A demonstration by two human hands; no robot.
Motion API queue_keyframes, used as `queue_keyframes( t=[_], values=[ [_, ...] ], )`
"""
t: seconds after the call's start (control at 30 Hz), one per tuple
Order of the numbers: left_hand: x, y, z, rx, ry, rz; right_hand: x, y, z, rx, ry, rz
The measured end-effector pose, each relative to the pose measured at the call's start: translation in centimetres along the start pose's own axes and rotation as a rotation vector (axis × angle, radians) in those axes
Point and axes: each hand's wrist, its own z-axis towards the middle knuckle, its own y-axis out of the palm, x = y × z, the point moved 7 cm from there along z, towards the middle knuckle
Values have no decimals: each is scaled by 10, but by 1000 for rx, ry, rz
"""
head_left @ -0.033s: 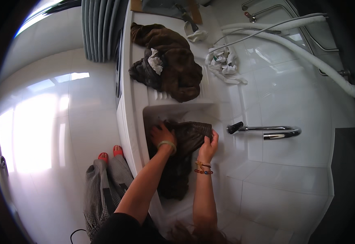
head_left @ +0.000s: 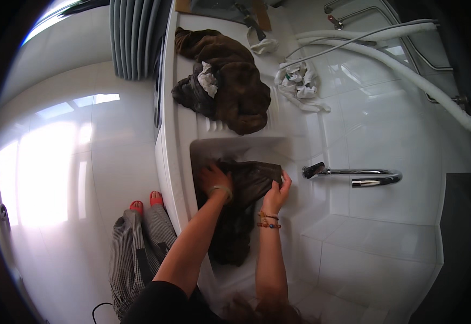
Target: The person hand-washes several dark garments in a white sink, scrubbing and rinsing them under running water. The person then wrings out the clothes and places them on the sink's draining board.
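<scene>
A wet-looking dark brown garment [head_left: 230, 232] hangs over the white sink basin [head_left: 235, 143], partly bunched up inside it. My right hand [head_left: 277, 191] pinches a flat edge of this cloth between thumb and fingers, near the faucet side. At the basin's left side, my left hand [head_left: 214, 181] grips the other part of the cloth; its fingertips are partly lost in the dark folds. Between the two hands the cloth is spread out and creased. Beyond the basin, a heap of brown cloth [head_left: 241, 92] lies on the ribbed counter with a crumpled white piece [head_left: 207, 81] on top.
A chrome faucet [head_left: 376, 175] reaches out from the right of the basin. White crumpled cloths [head_left: 299, 83] lie by the wall under pale hoses [head_left: 397, 59]. Grey folded panels [head_left: 133, 40] stand at the upper left. My feet in red slippers [head_left: 156, 198] are on the tiled floor.
The view has shifted very slightly. Both hands stay on the garment, the left one a little smeared by motion.
</scene>
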Motion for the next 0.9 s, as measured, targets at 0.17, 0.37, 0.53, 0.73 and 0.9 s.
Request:
queue_keyframes(
  t=[0.17, 0.37, 0.53, 0.73, 0.9],
  values=[
    [10, -11, -11, 86, -210, 74, 89, 32, 15, -167, -254, -583],
    [-7, 10, 4, 52, -255, -498, 106, 74, -27, -207, -352, -890],
    [-2, 23, -9, 266, -112, -776, 131, 53, 22, -268, 12, -473],
    [-4, 28, -29, 69, -195, -1209, 114, 36, 25, -119, -73, -672],
    [27, 8, -55, -216, -347, -1549, 49, 24, -5, -179, -209, -148]
  ],
)
